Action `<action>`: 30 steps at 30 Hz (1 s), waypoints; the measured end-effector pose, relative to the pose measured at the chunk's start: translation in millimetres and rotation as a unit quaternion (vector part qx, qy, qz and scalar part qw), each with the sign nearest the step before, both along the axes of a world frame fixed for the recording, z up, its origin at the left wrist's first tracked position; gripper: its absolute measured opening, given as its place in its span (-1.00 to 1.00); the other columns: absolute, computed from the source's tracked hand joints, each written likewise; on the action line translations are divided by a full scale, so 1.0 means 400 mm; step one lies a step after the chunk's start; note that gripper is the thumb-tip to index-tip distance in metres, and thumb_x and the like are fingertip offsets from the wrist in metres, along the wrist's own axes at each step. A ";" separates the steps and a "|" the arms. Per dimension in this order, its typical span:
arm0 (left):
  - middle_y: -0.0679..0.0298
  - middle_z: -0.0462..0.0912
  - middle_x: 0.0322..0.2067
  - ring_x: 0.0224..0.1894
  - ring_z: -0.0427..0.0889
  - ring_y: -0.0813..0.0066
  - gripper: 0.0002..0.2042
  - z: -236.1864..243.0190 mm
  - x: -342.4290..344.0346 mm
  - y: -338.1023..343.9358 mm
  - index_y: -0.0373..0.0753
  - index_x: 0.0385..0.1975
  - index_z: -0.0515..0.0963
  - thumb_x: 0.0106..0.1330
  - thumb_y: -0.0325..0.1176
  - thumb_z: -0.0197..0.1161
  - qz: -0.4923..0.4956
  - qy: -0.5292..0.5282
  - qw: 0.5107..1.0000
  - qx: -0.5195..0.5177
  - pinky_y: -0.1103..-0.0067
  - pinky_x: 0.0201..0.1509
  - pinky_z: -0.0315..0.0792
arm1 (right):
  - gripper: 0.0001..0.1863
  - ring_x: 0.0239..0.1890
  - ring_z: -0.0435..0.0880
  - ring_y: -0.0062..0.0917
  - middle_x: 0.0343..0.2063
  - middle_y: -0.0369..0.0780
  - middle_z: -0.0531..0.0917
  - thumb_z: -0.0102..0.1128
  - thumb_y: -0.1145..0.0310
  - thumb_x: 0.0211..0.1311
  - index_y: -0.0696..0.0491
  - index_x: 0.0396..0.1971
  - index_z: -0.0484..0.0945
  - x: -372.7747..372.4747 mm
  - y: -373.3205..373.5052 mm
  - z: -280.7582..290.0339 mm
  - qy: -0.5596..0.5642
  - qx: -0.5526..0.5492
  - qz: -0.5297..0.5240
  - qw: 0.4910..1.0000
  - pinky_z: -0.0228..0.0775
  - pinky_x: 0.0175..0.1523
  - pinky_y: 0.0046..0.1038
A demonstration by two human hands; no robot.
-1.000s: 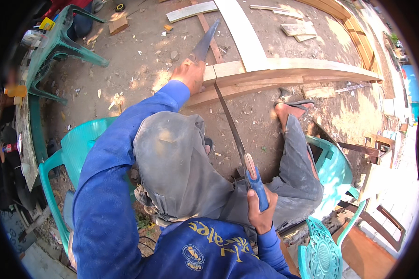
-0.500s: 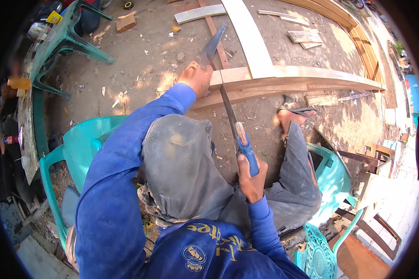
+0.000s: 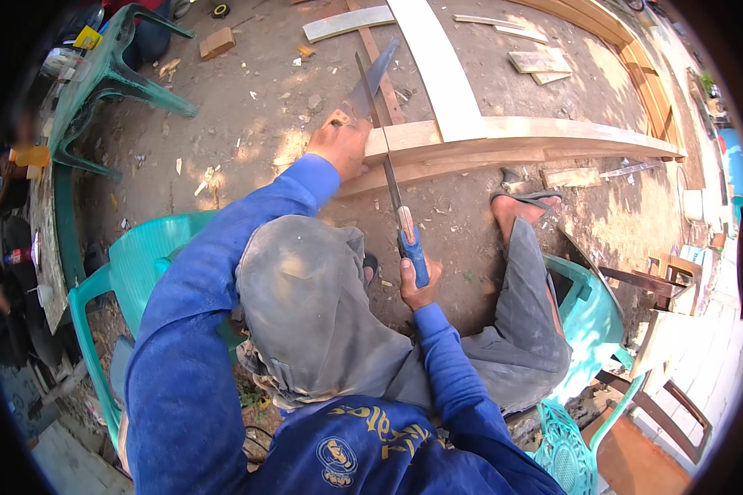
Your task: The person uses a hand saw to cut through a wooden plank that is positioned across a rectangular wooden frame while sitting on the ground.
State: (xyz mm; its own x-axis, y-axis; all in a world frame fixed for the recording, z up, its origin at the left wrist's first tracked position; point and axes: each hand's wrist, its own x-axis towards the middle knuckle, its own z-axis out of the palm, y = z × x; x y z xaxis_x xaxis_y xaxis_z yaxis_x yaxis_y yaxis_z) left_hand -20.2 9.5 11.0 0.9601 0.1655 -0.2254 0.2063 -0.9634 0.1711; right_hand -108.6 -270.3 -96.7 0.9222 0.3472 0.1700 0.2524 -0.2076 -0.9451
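My right hand [image 3: 421, 283] is closed round the blue handle of a handsaw [image 3: 394, 183]. The saw's blade crosses a pale wooden beam [image 3: 504, 136] close to its left end, and its tip reaches out past the far side. My left hand [image 3: 344, 147] grips that left end of the beam, just left of the blade. A flat, blue-grey pointed piece [image 3: 378, 73] extends away from beside my left hand; its kind is unclear, and its near end is hidden by the hand. A white board [image 3: 442, 70] meets the beam to the right of the saw.
Green plastic chairs [image 3: 144, 252] stand at the left, with another [image 3: 586, 318] at the right. Wood offcuts [image 3: 541, 63] and a brown block [image 3: 217, 44] lie on the dirt ground. Long timber [image 3: 644, 78] stretches along the far right. My sandalled foot [image 3: 520, 208] rests near the beam.
My right hand has moved forward and slightly left with the saw, so more blade shows past the beam. My left hand has shifted slightly left, staying at the beam's end.
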 end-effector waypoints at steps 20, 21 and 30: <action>-0.06 0.73 -0.17 -0.06 0.73 -0.14 -0.46 -0.033 0.024 0.005 -0.26 0.00 0.44 0.12 -0.17 0.55 -0.036 -0.046 0.998 0.020 0.14 0.00 0.63 | -0.58 -0.66 0.31 -0.65 -0.77 -0.22 0.39 0.29 0.23 0.38 0.19 -0.62 0.47 0.098 0.108 0.350 0.107 -0.101 -0.025 0.989 0.17 -0.52 -0.35; -0.06 0.73 -0.17 -0.06 0.73 -0.14 -0.47 -0.012 0.021 0.001 -0.26 -0.01 0.44 0.13 -0.18 0.54 -0.040 -0.015 0.999 0.008 0.14 -0.01 0.63 | -0.58 -0.66 0.31 -0.65 -0.77 -0.22 0.39 0.29 0.23 0.38 0.19 -0.62 0.47 0.078 0.091 0.347 0.113 -0.105 -0.022 0.988 0.17 -0.52 -0.35; -0.06 0.72 -0.10 -0.04 0.72 -0.13 -0.46 -0.026 -0.001 0.004 -0.27 0.02 0.43 0.13 -0.21 0.53 -0.004 0.008 1.000 -0.012 0.13 0.01 0.62 | -0.66 -0.59 0.34 -0.73 -0.73 -0.31 0.44 0.22 0.29 0.38 0.22 -0.53 0.54 -0.160 -0.149 0.457 0.155 -0.103 -0.018 0.982 0.18 -0.50 -0.42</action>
State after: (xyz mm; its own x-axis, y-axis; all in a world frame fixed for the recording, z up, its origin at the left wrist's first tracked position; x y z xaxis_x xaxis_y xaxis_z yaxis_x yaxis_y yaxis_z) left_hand -20.6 11.3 0.5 0.9576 0.1526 -0.2445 0.2017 -0.9608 0.1903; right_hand -172.5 -329.9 86.0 0.9310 0.3106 -0.1918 -0.0521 -0.4068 -0.9120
